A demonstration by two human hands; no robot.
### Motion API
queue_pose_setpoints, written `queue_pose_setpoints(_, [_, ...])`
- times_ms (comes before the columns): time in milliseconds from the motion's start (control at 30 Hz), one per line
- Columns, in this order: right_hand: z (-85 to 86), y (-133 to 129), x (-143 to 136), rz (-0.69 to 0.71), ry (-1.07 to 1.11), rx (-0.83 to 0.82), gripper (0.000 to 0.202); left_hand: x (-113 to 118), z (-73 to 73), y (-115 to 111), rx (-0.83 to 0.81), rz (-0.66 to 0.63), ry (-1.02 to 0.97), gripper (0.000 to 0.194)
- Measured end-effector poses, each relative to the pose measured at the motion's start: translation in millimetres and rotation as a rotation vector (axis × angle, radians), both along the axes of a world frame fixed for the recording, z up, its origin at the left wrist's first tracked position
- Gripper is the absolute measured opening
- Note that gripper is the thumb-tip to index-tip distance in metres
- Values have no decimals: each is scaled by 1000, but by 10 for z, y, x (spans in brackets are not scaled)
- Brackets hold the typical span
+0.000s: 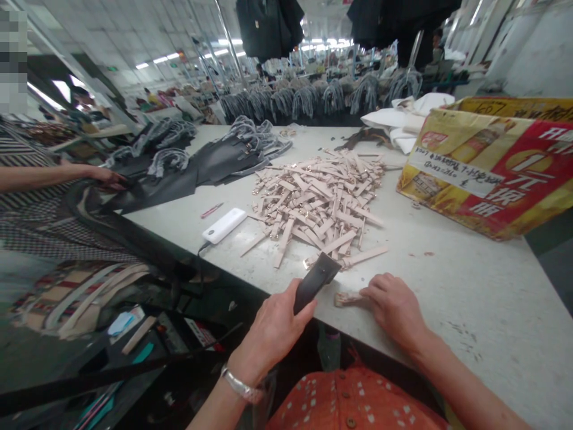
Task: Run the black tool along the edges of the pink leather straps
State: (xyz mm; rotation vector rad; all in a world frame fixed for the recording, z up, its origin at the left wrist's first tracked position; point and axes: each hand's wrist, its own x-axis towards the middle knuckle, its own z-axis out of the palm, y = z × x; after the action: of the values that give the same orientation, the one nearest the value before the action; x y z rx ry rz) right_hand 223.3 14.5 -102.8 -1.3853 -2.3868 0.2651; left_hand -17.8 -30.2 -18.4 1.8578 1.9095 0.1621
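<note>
My left hand [280,325], with a silver bracelet at the wrist, grips a dark leather-like strap [316,280] between thumb and fingers above the table's front edge. Just right of it, my right hand [396,304] has its fingers closed on the end of a small beige strap [347,298] lying on the table. Beyond both hands is a heap of pale beige straps [322,200] with gold-coloured metal buckles. One loose strap [364,257] at the near side of the heap points toward my right hand.
A yellow and red carton [492,173] stands at the right. To the left lie a white power bank [224,226] with a cable, a small pink tool [212,210] and dark leather pieces [224,158]. A co-worker's hand [107,177] touches those pieces' left side.
</note>
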Motion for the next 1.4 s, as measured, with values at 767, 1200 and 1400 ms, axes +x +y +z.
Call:
queue_pose_setpoints(767, [-117, -16, -55, 69, 245, -188, 13, -64, 63, -169, -172, -146, 53, 33])
queue_pose_setpoints(1200, [-114, 55, -92, 140, 189, -208, 13, 38, -10, -56, -113, -161, 50, 30])
queue_pose_setpoints(1400, [-176, 37, -103, 35, 181, -181, 19, 99, 10, 58, -103, -151, 77, 26])
